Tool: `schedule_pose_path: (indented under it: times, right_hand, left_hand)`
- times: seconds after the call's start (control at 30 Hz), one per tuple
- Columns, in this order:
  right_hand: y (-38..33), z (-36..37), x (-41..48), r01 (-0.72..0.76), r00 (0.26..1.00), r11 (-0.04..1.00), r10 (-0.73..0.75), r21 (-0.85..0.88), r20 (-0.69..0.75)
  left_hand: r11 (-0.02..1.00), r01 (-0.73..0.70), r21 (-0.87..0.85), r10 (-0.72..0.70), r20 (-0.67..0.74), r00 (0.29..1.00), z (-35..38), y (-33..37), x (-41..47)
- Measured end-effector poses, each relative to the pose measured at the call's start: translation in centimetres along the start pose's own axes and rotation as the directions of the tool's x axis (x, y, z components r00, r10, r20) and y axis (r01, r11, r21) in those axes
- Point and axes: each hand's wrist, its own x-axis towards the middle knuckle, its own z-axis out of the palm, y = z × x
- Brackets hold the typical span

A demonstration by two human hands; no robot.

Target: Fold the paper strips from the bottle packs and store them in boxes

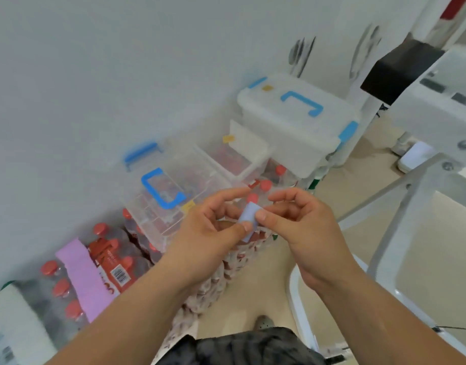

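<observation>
Paper strip [249, 218], blue, folded small, pinched.

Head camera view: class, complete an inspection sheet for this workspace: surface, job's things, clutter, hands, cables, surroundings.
Surface: beige floor, bottle packs lined along the wall.
Job's things: blue paper strip, folded, held above the packs; pink paper strip lying on a pack; clear box with blue handle resting on packs.
Clutter: nothing seen.
Hands: left hand and right hand both pinch the blue paper strip.
Cables: thin dark line at lower right, perhaps a cable.
Surroundings: white wall; white metal frame at right.
</observation>
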Motion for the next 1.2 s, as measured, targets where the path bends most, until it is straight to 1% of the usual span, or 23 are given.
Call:
schedule_pose_path:
  times: [0.1, 0.23, 0.37, 0.57, 0.67, 0.73, 0.87, 0.93, 1.0, 1.1, 1.2]
  right_hand:
    - [-0.9, -2.7, 1.9, 0.065, 0.998, 0.997, -0.064, -0.038, 0.022]
    - [-1.3, -4.9, 3.7, 0.076, 0.997, 0.997, -0.076, -0.029, 0.005]
    - [-1.8, -6.1, 5.8, 0.095, 0.995, 0.994, -0.097, -0.050, -0.024]
    - [-3.6, -6.4, 9.3, 0.104, 0.992, 0.989, -0.111, -0.100, -0.061]
    - [-4.7, -6.0, 11.5, 0.125, 0.987, 0.985, -0.135, -0.116, -0.088]
    - [-5.3, -5.6, 13.0, 0.141, 0.983, 0.977, -0.158, -0.163, -0.097]
    - [-6.5, -4.9, 15.4, 0.139, 0.985, 0.963, -0.159, -0.229, -0.071]
    - [-7.1, -4.8, 16.2, 0.132, 0.989, 0.961, -0.144, -0.245, -0.035]
    - [-7.7, -5.1, 17.1, 0.138, 0.988, 0.941, -0.154, -0.310, -0.029]
    - [-8.2, -6.5, 18.6, 0.138, 0.971, 0.890, -0.208, -0.434, -0.118]
    - [-7.9, -9.0, 19.5, 0.095, 0.941, 0.851, -0.246, -0.516, -0.233]
  left_hand:
    - [0.996, 0.038, 0.075, -0.040, 0.018, 0.999, 2.5, 0.7, 2.1]
    - [0.980, 0.094, 0.176, -0.107, 0.067, 0.992, 4.2, 1.9, 4.6]
    - [0.971, 0.082, 0.226, -0.113, 0.128, 0.985, 5.6, 3.2, 7.0]
    - [0.980, 0.087, 0.176, -0.119, 0.176, 0.977, 6.1, 4.7, 11.0]
    - [0.980, 0.084, 0.180, -0.118, 0.194, 0.974, 5.9, 5.5, 13.2]
    - [0.980, 0.067, 0.186, -0.105, 0.204, 0.973, 5.4, 6.0, 14.7]
    - [0.972, 0.049, 0.228, -0.108, 0.255, 0.961, 3.8, 7.5, 17.6]
    - [0.976, 0.054, 0.213, -0.113, 0.274, 0.955, 3.3, 8.2, 18.6]
    - [0.980, 0.053, 0.191, -0.104, 0.267, 0.958, 3.0, 8.8, 19.6]
    - [0.982, 0.041, 0.185, -0.083, 0.224, 0.971, 2.8, 8.9, 21.1]
    - [0.985, 0.058, 0.164, -0.093, 0.211, 0.973, 3.1, 8.4, 22.0]
